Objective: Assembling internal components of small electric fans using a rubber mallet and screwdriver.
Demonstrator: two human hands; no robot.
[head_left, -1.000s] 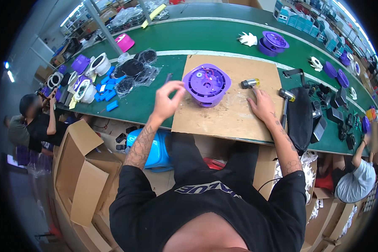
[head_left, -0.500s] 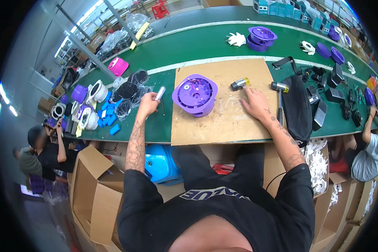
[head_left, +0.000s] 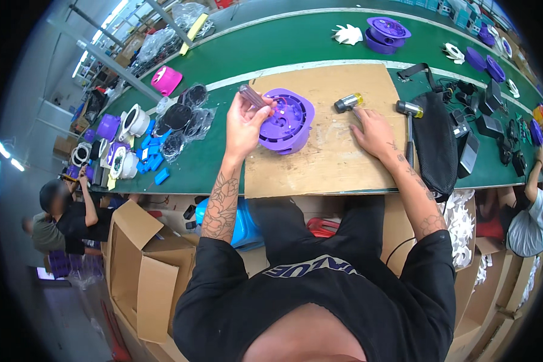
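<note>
My left hand is closed round the reddish, see-through handle of a screwdriver, held above the left rim of a purple round housing. The housing lies open side up on a cardboard sheet, with small wires and a ring of slots inside. My right hand rests flat on the cardboard, fingers stretched out. Its fingertips are by a short black-and-yellow tool head; whether they touch it I cannot tell. Further right lies a mallet with a yellow-tipped head.
A black mesh bag and dark adapters lie to the right. Blue blocks, bagged black discs and a pink part are on the left. A white fan wheel and purple housings stand further back.
My left hand has moved right and up from the green table to the purple housing, carrying the screwdriver and tilting it. My right hand stays on the cardboard.
</note>
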